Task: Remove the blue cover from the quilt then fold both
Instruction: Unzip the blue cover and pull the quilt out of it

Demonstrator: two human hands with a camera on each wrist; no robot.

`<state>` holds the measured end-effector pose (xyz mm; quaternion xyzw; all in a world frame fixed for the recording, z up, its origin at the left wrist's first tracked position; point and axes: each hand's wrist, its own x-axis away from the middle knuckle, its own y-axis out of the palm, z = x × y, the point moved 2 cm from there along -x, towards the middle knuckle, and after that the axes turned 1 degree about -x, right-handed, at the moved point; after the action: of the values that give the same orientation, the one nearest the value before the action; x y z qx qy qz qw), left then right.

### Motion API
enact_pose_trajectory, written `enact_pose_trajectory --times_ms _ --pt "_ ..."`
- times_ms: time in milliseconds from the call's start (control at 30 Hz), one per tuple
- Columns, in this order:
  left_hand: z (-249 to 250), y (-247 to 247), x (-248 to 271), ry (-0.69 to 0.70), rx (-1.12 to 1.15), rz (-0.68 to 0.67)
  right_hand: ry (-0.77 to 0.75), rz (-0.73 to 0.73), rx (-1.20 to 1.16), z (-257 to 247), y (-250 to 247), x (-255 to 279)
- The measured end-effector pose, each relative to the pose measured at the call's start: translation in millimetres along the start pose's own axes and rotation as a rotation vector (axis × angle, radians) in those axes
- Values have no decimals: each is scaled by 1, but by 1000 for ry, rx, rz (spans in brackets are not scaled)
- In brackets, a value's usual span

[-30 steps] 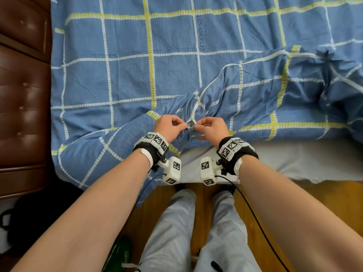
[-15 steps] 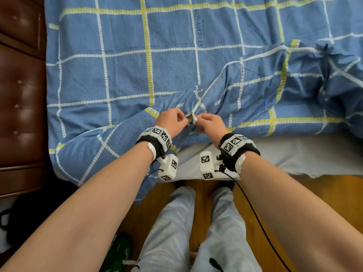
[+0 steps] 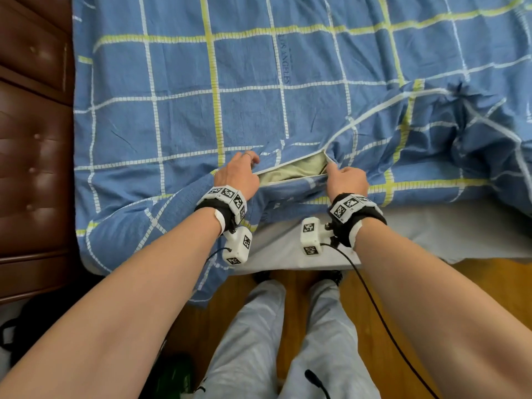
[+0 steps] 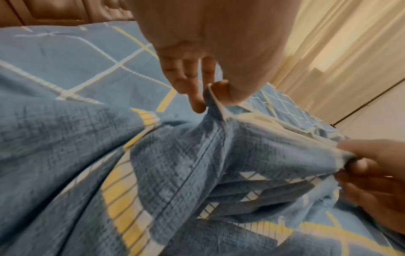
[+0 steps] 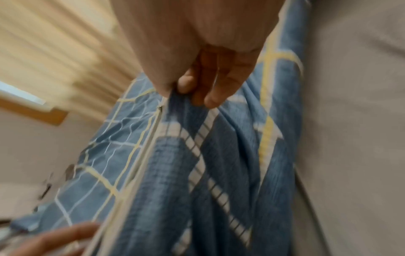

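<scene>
A blue cover (image 3: 178, 110) with white and yellow checks lies spread over the bed. Along its near edge a slit stands open, and the pale beige quilt (image 3: 290, 169) shows inside it. My left hand (image 3: 237, 175) pinches the cover's white-trimmed edge at the slit's left end; the left wrist view shows thumb and fingers (image 4: 197, 102) closed on that edge. My right hand (image 3: 345, 180) pinches the cover at the slit's right end, thumb and fingers gripping cloth (image 5: 186, 97). The hands are a forearm's width apart.
A brown tufted headboard (image 3: 31, 145) runs along the left. The grey sheet (image 3: 431, 234) shows at the bed's near edge, with wooden floor (image 3: 296, 283) and my legs below. The cover is bunched at the right (image 3: 475, 133). Curtains (image 4: 339, 52) hang beyond the bed.
The hands were close together at one point of the cover's edge. They have moved apart, the right hand going right, and the slit has opened to show the beige quilt.
</scene>
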<state>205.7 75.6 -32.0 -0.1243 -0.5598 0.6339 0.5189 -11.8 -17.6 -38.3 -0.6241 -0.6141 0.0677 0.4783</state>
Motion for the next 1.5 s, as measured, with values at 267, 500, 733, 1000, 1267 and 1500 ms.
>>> enact_pose_trajectory --times_ms 267,500,733,1000,1267,1500 --pt "95 21 -10 304 -81 -86 -383 -240 68 -1 -28 -4" --pt "150 26 -15 334 -192 -116 -149 -612 -290 15 -63 -16" --pt "157 -8 4 278 -311 -41 -311 -519 -32 -11 -59 -23" --pt "131 -37 -2 -167 -310 72 265 -204 -260 50 -142 -81" --pt "207 0 -9 -91 -282 5 -44 -256 34 60 -161 -106" --pt "251 40 -24 243 -487 -53 -202 -594 -266 46 -152 -102"
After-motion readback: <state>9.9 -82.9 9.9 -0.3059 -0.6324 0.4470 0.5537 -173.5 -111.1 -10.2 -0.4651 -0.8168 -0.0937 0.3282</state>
